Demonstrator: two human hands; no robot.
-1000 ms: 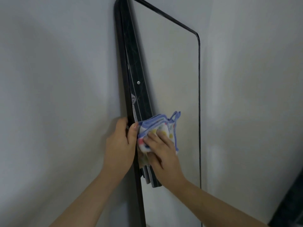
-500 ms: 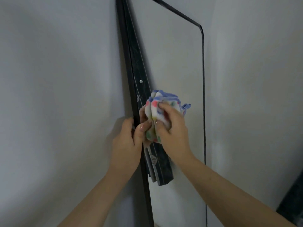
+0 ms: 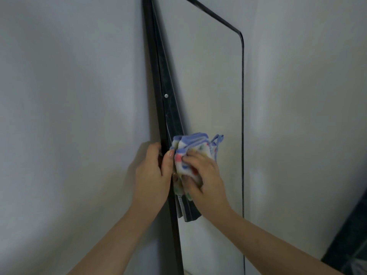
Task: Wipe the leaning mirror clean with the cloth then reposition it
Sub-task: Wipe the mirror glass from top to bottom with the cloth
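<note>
A tall mirror (image 3: 208,92) with a thin black frame leans against the pale wall, its glass reflecting wall and a dark strip. My left hand (image 3: 153,175) grips the frame's left edge at mid height, thumb on the front. My right hand (image 3: 204,177) holds a bunched white cloth (image 3: 190,149) with blue trim and coloured dots, pressing it against the glass right beside the left edge. The cloth's blue loop sticks out to the right.
Pale wall (image 3: 69,116) fills the left side and continues on the right (image 3: 307,116) of the mirror. A dark object (image 3: 349,241) stands at the lower right corner. The mirror's foot is out of view.
My right hand has moved the cloth down the glass from its higher spot half a second ago, back to about the level of my left hand. My left hand has kept its hold.
</note>
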